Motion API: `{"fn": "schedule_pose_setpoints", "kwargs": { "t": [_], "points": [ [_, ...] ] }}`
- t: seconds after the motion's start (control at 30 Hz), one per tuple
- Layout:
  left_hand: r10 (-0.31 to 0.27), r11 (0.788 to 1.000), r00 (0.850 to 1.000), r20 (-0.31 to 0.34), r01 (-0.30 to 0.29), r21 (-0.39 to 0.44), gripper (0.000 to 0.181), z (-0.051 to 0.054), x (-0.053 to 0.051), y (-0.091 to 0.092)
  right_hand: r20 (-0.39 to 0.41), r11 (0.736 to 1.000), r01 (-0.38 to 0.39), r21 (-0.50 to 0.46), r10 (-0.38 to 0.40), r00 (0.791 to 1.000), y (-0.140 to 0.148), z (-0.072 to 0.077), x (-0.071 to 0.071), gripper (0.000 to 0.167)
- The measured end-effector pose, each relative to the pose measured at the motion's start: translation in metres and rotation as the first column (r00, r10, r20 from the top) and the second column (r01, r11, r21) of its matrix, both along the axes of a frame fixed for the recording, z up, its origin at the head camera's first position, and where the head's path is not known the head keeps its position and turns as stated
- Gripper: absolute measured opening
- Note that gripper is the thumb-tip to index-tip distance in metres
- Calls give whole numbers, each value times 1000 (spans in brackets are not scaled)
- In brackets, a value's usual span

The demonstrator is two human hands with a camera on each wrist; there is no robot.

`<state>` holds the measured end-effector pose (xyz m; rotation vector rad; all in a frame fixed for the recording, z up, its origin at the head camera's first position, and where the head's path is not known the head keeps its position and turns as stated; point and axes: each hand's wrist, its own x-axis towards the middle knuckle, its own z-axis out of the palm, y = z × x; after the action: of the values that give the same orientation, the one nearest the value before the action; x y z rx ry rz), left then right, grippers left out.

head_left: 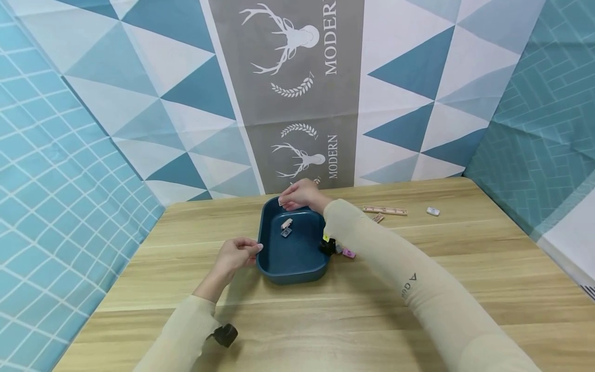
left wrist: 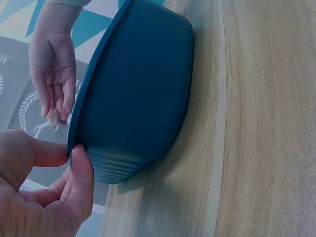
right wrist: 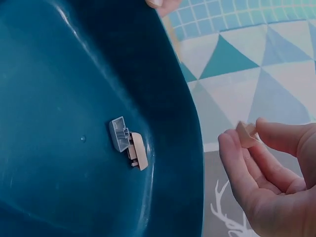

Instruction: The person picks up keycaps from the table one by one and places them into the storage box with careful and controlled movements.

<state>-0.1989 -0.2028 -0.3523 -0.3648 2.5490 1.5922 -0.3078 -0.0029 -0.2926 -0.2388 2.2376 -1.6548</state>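
A dark blue plastic basin stands on the wooden table. My left hand pinches its left rim between thumb and index finger, as the left wrist view shows up close. Above the far end of the basin, my right hand holds a small beige plastic piece between thumb and fingertips. Its exact kind cannot be made out. On the basin floor lie a small grey hollow piece and a beige piece, touching or nearly so.
Right of the basin lie a long beige strip, a shorter strip partly behind the right sleeve, a whitish piece and a pink piece. Patterned cloth hangs behind the table. A white object borders the right edge.
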Motion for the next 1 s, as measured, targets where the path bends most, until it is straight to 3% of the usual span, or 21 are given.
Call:
{"fn": "schedule_pose_setpoints", "kwargs": {
  "t": [0.13, 0.3, 0.4, 0.5, 0.6, 0.8, 1.0],
  "points": [
    [-4, 1000, 1000, 0, 4, 13, 23, -1, 0, 0, -110, 984, -23, 175, 43, 993, -3, 1, 5, 24],
    [4, 1000, 1000, 9, -4, 4, 23, -1, 0, 1, -230, 937, -26, 348, 112, 967, 0, 2, 12, 21],
    [3, 1000, 1000, 14, -3, -2, 23, -2, 0, 1, -304, 905, -11, 425, 155, 940, 5, 2, 15, 19],
    [4, 1000, 1000, 13, -4, 1, 22, -3, 0, 2, -391, 870, 13, 492, 208, 896, 12, 2, 19, 17],
    [3, 1000, 1000, 15, -3, 4, 22, -3, 0, 2, -463, 849, 30, 527, 257, 848, 23, 5, 28, 16],
    [-6, 1000, 1000, 6, 6, 14, 22, -2, -1, 2, -549, 846, 45, 531, 303, 779, 52, 9, 46, 12],
    [-12, 1000, 1000, -2, 12, 14, 23, -2, -1, 0, -580, 842, 69, 535, 306, 755, 85, 8, 57, 14]
  ]
}}
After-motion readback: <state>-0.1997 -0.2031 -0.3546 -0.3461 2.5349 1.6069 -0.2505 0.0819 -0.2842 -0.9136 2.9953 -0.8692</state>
